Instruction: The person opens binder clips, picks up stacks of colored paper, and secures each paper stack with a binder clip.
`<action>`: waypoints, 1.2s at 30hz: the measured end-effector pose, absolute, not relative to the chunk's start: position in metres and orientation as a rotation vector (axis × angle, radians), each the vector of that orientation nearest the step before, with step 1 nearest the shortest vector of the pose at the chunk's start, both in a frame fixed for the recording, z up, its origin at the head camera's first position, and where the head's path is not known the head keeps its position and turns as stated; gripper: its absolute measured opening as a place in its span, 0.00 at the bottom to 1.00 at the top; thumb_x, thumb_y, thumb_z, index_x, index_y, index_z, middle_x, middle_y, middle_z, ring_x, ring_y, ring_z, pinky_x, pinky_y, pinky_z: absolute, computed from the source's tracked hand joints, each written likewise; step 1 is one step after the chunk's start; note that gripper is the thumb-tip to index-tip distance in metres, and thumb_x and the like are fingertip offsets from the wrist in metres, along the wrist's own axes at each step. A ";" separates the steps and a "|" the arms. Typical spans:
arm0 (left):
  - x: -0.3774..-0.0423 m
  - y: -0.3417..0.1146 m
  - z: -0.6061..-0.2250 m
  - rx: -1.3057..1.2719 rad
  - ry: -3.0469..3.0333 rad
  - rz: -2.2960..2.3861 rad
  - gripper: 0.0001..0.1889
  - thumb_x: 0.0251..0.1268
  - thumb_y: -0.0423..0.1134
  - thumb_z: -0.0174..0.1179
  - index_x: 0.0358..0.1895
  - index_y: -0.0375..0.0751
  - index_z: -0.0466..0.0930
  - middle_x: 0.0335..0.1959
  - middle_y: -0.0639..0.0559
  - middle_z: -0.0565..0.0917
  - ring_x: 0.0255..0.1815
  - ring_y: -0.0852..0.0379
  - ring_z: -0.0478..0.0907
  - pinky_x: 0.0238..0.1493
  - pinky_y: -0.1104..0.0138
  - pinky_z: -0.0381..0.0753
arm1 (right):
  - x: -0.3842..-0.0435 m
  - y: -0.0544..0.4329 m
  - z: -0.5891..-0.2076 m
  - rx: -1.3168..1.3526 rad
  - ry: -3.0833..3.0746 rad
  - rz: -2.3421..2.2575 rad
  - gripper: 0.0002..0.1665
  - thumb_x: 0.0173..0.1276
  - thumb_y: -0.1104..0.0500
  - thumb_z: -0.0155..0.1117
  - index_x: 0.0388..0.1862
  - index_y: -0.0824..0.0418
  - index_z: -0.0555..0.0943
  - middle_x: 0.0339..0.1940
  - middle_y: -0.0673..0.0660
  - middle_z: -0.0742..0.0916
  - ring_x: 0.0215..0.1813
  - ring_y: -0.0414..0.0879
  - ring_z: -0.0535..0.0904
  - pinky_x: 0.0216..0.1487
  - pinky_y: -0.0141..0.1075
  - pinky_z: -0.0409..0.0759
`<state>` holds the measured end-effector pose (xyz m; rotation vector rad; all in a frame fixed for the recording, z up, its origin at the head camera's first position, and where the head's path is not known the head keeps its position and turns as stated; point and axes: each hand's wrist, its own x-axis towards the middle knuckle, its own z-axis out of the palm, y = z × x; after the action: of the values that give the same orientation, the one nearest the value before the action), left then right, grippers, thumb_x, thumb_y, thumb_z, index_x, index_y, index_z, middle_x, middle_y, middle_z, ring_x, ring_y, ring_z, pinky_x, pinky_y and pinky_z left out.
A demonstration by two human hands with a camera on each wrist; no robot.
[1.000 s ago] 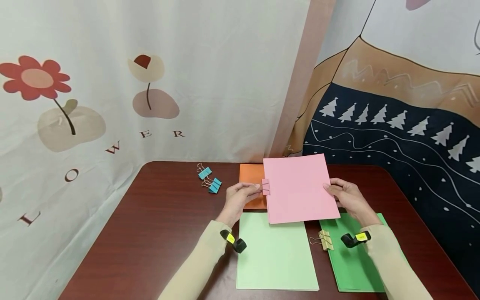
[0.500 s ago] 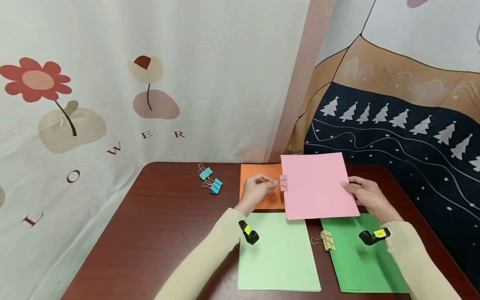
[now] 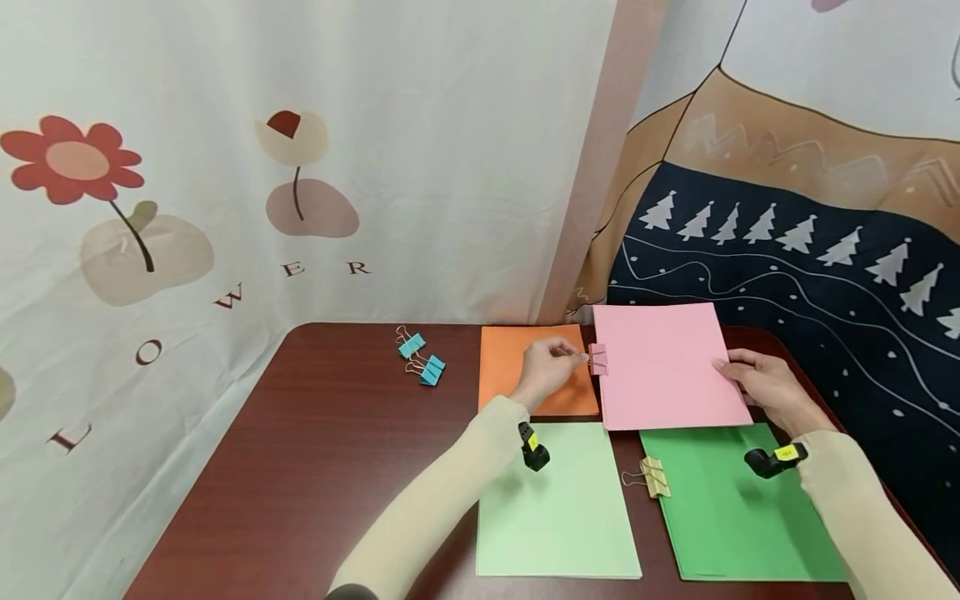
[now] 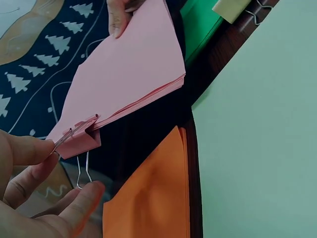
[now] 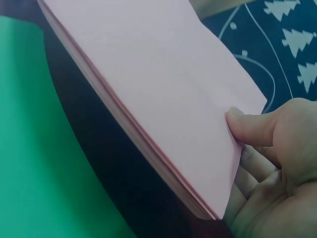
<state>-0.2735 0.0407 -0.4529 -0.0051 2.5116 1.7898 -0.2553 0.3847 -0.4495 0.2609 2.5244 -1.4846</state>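
Observation:
A stack of pink paper (image 3: pixel 667 367) is held up above the back right of the table, level between both hands. On its left edge sits a pink binder clip (image 3: pixel 597 359). My left hand (image 3: pixel 551 371) pinches that clip's wire handles; in the left wrist view, one handle lies over the paper and the fingertips touch the other. My right hand (image 3: pixel 772 387) grips the stack's right edge, thumb (image 5: pixel 247 126) on top and fingers underneath. The layered sheet edges show in the right wrist view.
Orange paper (image 3: pixel 502 367) lies at the back, partly behind my left hand. Light green paper (image 3: pixel 558 517) is in front of it. Green paper (image 3: pixel 750 533) with a yellow binder clip (image 3: pixel 655 477) lies to the right. Blue binder clips (image 3: pixel 427 370) rest at the back left. Curtains hang behind the table (image 3: pixel 315 467).
Both hands have carried the clipped pink stack to the right, off the light green paper and over the area behind the green paper. More of the orange paper now shows.

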 end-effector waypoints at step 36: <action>-0.313 0.120 -0.470 0.043 2.748 1.376 0.09 0.72 0.40 0.65 0.34 0.41 0.81 0.27 0.51 0.78 0.26 0.60 0.73 0.23 0.73 0.71 | -0.292 0.420 -0.476 0.416 2.796 -1.028 0.35 0.80 0.47 0.53 0.68 0.77 0.71 0.68 0.78 0.74 0.62 0.69 0.72 0.62 0.57 0.77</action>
<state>-0.3134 0.1200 -0.4700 0.0427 2.7484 1.3761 -0.2918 0.4200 -0.4756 0.4159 2.7965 -1.0277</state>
